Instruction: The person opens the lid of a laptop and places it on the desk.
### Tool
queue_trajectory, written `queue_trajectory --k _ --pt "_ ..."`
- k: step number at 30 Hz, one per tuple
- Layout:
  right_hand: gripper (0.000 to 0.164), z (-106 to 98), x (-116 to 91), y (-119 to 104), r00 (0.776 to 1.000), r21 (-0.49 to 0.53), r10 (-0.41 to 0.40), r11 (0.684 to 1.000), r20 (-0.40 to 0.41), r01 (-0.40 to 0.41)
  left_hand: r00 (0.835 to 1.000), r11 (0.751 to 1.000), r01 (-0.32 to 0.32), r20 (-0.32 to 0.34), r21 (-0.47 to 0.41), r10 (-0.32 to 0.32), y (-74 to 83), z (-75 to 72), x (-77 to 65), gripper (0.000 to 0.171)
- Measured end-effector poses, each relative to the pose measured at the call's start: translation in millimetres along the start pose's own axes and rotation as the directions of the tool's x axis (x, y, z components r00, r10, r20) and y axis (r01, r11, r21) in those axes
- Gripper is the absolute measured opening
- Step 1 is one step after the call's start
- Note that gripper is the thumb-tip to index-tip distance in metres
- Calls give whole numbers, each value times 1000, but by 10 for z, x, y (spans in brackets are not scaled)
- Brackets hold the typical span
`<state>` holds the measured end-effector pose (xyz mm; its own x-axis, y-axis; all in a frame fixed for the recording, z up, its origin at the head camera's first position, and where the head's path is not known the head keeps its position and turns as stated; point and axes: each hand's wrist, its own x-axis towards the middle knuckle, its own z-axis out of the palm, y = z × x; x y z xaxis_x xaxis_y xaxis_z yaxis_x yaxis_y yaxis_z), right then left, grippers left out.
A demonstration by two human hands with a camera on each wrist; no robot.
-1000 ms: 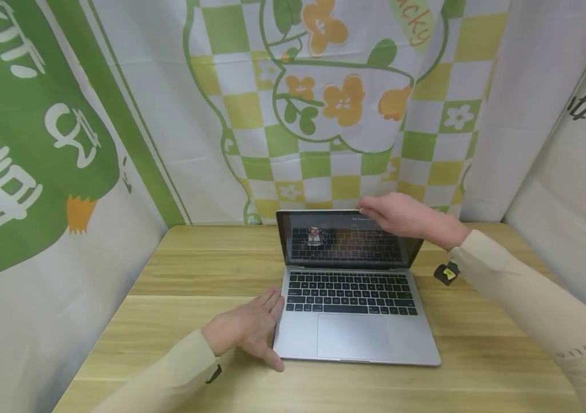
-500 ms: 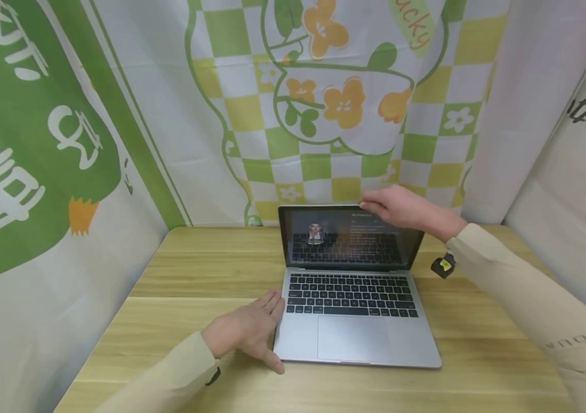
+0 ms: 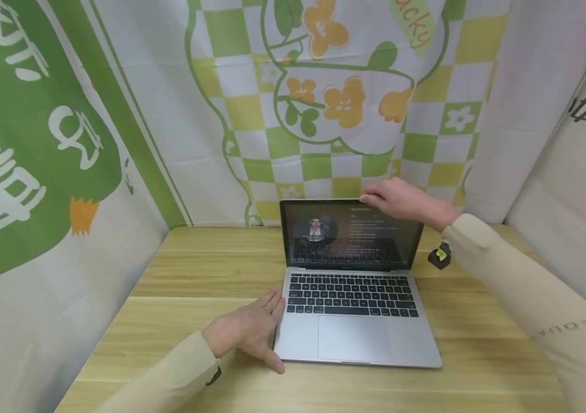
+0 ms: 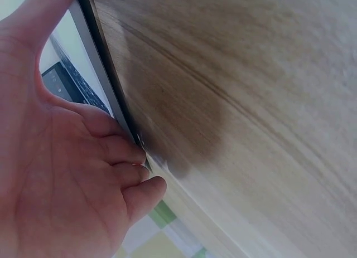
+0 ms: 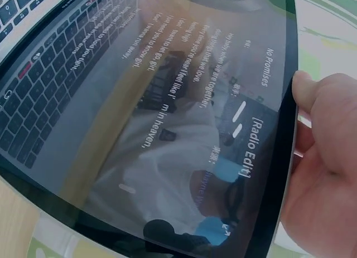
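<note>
A silver laptop [image 3: 355, 338] with black keys stands open on the wooden table, its lit screen [image 3: 344, 235] tilted back. My right hand [image 3: 398, 199] pinches the top edge of the lid, right of the middle. In the right wrist view the thumb [image 5: 304, 89] lies on the screen's dark border and the other fingers are partly hidden behind the lid. Lines of white text and reflections show on that screen. Along the base's left side rests my left hand [image 3: 249, 330], its fingers extended against the edge and its thumb near the front corner. The left wrist view shows its palm [image 4: 67, 174].
The wood-grain table [image 3: 195, 275] stretches to both sides of the laptop. Close behind it hangs a green, yellow and white checked curtain [image 3: 324, 132]. Printed fabric walls [image 3: 40, 143] stand at left and right. A small black device [image 3: 440, 256] sits at the right cuff.
My right hand has risen slightly with the lid's top edge, so the screen stands more upright in view and shows more of its content. The left hand and the base have stayed put.
</note>
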<state>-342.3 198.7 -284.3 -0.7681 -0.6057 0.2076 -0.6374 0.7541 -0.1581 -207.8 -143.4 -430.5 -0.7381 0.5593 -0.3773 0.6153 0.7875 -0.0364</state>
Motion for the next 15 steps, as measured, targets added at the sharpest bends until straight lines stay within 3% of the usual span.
queue_trajectory --k 15 --pt "35 -50 66 113 988 -7 153 988 28 -153 1000 1000 2 2 -13 -2 6 2 -4 136"
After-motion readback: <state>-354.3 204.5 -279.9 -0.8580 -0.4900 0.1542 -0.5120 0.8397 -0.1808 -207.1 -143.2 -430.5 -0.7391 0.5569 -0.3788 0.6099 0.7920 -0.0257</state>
